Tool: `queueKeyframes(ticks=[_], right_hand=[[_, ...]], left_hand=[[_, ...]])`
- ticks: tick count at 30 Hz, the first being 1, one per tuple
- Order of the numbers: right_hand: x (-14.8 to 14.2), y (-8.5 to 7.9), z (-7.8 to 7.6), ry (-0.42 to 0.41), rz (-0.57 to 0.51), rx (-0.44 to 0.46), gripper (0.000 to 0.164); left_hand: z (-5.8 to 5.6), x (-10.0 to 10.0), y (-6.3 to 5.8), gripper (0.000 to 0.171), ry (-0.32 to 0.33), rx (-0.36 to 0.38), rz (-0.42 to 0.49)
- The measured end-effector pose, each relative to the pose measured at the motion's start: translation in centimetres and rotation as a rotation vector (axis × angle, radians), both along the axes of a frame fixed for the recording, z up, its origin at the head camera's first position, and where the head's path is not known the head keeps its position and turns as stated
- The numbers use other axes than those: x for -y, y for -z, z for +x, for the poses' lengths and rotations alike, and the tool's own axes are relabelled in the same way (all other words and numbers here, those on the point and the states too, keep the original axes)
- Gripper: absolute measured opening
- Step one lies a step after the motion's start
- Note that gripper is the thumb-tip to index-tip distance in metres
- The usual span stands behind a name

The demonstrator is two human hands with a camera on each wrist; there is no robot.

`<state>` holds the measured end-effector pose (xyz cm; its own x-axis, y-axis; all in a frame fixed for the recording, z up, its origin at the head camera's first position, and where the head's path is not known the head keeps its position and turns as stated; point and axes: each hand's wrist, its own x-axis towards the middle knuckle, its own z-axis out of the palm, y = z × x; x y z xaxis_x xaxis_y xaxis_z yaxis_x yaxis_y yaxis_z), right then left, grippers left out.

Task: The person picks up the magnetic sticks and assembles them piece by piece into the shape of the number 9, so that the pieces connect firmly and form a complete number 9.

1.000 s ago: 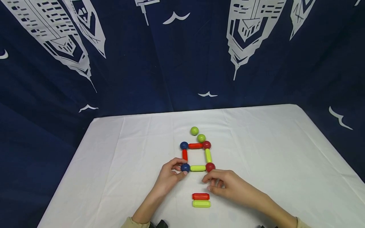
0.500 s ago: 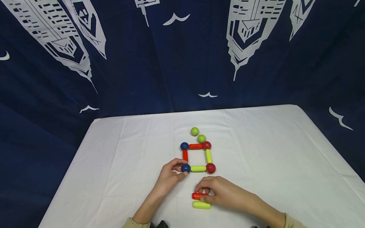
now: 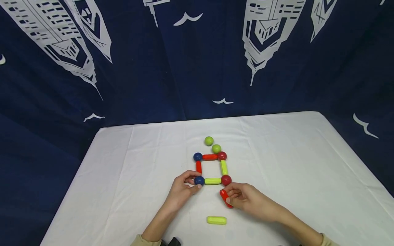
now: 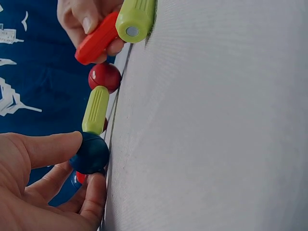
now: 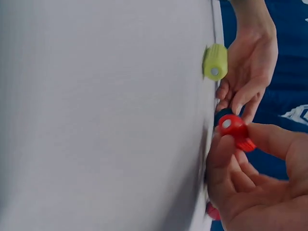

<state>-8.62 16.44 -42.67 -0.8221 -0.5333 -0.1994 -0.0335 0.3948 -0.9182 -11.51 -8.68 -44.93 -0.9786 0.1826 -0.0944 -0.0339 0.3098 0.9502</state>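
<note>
A square of magnetic rods and balls lies on the white cloth. My left hand (image 3: 181, 191) grips the blue ball (image 3: 199, 180) at its near left corner, thumb in front and fingers behind. From that ball a yellow-green rod (image 3: 212, 181) runs to the red ball (image 3: 226, 180) at the near right corner. My right hand (image 3: 246, 200) pinches a loose red rod (image 3: 225, 198) between thumb and fingers, tilted, just below that red ball. In the right wrist view the red rod's end (image 5: 226, 123) shows a silvery magnet disc.
A spare yellow-green rod (image 3: 217, 220) lies nearer to me. Beyond the square are two green balls (image 3: 209, 141), the nearer one close to the far red ball (image 3: 222, 155). The far left corner is another blue ball (image 3: 198, 156). A dark blue printed curtain (image 3: 172, 75) hangs behind the table.
My right hand reached down to the red rod beside the spare yellow-green one, picked it up and brought it up near the near right red ball. The left hand stayed on the blue ball.
</note>
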Motion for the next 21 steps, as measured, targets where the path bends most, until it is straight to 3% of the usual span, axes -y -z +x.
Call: queueKeyframes(ticks=[4, 9, 15, 21], right_hand=[[-0.44, 0.42, -0.34, 0.093, -0.067, 0.106, 0.030], [-0.52, 0.82, -0.70, 0.146, -0.137, 0.194, 0.032], [-0.38, 0.84, -0.94, 0.188, -0.189, 0.251, 0.030], [-0.62, 0.83, -1.06, 0.193, -0.181, 0.253, 0.034]], left_hand=[[0.02, 0.04, -0.02, 0.032, -0.004, 0.007, 0.009], [0.09, 0.02, -0.10, 0.032, -0.006, 0.009, 0.021], [0.04, 0.09, -0.21, 0.031, -0.009, 0.017, 0.024], [0.14, 0.10, -0.38, 0.032, -0.007, 0.025, 0.034]])
